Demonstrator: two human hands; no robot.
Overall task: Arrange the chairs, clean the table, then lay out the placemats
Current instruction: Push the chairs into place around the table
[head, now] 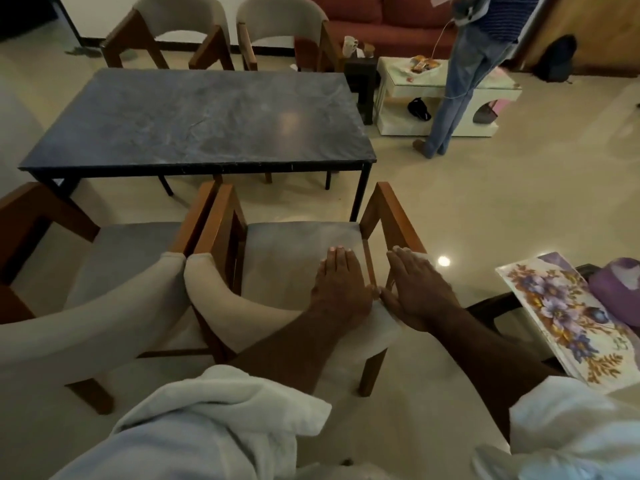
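Behind the chair (284, 258) my left hand (337, 285) and right hand (414, 289) press flat on its back, fingers (337, 261) straight, gripping nothing — likely heavy and stiff; take the wooden arms.

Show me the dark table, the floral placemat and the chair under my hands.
dark table (194, 123), head view, bare middle of its top.
floral placemat (561, 320), head view, its printed flowers.
chair (287, 258), head view, grey seat cushion.

I log a red sofa (381, 26) at the far wall. White low table (394, 112) before it, snack packets (424, 64) near its far-left corner. Person in jeans (460, 84) stands at its near edge. Black backpack (557, 58) far right.
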